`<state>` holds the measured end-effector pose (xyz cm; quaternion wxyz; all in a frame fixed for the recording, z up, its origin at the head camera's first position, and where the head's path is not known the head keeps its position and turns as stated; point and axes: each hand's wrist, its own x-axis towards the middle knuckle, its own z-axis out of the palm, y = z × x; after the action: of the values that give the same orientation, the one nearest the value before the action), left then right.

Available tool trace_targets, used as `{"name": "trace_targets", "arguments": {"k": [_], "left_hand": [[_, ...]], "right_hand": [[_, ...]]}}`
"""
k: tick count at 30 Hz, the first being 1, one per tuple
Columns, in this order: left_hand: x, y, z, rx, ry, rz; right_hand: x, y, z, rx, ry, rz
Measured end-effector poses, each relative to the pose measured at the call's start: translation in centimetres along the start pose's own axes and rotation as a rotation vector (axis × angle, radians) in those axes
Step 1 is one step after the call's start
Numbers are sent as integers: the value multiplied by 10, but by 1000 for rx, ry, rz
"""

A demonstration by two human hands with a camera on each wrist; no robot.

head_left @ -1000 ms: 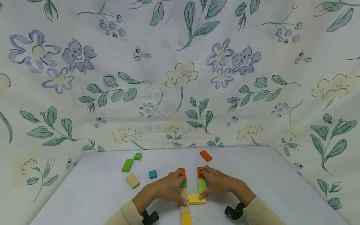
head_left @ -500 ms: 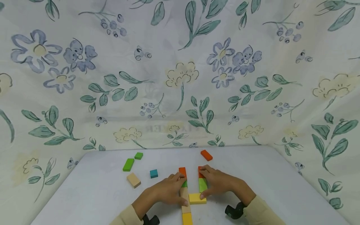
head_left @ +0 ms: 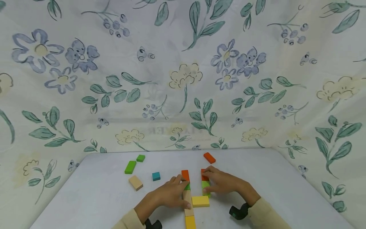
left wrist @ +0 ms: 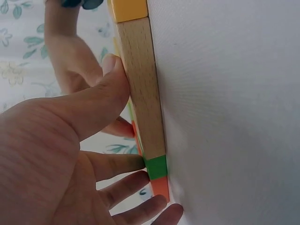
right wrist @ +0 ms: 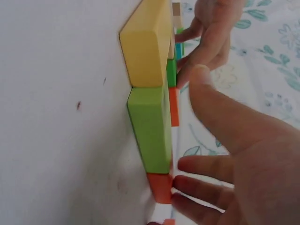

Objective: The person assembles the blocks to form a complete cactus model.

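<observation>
In the head view my left hand (head_left: 171, 192) lies over a column of blocks: an orange block (head_left: 185, 175), a green block (head_left: 187, 187), a wooden block (left wrist: 140, 84) and a yellow-orange block (head_left: 190, 222). Its thumb touches the wooden block; its extended fingertips touch the green and orange blocks in the left wrist view. My right hand (head_left: 224, 182) is at a second column, fingertips touching an orange block (right wrist: 160, 188) and the thumb raised above the lime-green block (right wrist: 149, 133). A yellow block (head_left: 200, 201) lies crosswise between the columns.
Loose on the white table (head_left: 85, 197) are two green blocks (head_left: 130, 167), a wooden block (head_left: 135, 183), a blue block (head_left: 156, 176) and, at the back, an orange block (head_left: 209, 157). A floral cloth (head_left: 160, 95) hangs behind the table.
The right thumb has come off the yellow block and shifted away from me, over the lime-green block. My left hand has stayed almost still, and the blocks keep their places.
</observation>
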<state>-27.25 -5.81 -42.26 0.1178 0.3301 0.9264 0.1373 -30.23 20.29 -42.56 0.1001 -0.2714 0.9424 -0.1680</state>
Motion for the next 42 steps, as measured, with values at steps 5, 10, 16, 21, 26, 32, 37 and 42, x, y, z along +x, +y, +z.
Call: {"name": "trace_targets", "arguments": {"k": [5,10,16,21,26,32,37,42], "left_hand": [[1,-2,0,-8,-4,-10],[2,-2,1,-5,1,-16],[2,-2,2,-11,11,-22],[2,-2,1,-9,6,-20],[3,-2,1,-16,-4,-26],[5,-1,6,-25,-14,-23],[5,0,6,-23,-15,-31],[3,-3,3,-9,-4,-47]], "right_hand": [[5,14,1,146,112,-74],[12,25,-4,198,283,-108],[28,37,-17,139,480,-74],[42,51,-28,104,457,48],[52,70,-31,163,337,88],[58,88,-30,228,147,177],[61,89,-34,166,59,196],[66,81,-40,74,53,190]]}}
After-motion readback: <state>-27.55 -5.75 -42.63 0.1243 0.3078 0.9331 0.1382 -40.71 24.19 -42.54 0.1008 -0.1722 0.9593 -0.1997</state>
